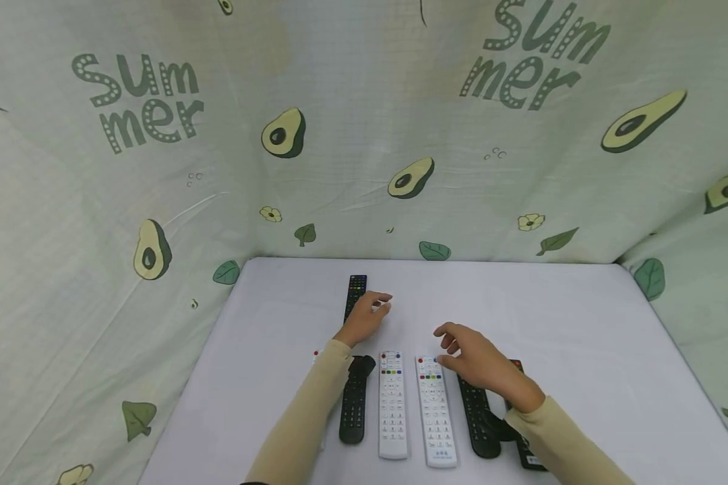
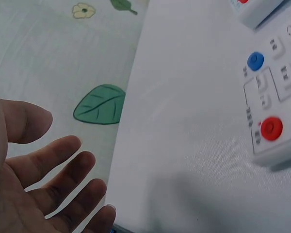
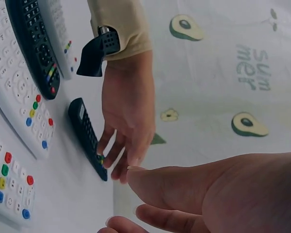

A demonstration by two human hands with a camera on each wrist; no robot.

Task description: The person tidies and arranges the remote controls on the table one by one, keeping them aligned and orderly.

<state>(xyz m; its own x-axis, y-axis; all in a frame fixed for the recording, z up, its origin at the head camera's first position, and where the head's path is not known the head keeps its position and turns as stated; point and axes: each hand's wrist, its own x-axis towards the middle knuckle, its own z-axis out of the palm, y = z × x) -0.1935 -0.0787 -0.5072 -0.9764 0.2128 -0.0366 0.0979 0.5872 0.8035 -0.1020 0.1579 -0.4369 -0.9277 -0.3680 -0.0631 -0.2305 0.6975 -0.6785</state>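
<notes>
My left hand is held over the table beside a black remote control that lies alone at the back. Its fingers are relaxed and hold nothing, as the left wrist view also shows. To the right, my right hand hovers with loosely bent fingers, thumb near the top end of a white remote in the head view. Left of that lies another white remote, then a black remote. A second black one and a third lie partly hidden below my right wrist.
The remotes in front stand in a row on the white table. Another white remote is mostly covered by my left sleeve. Printed cloth with avocados hangs behind and beside the table. Each wrist carries a small black camera.
</notes>
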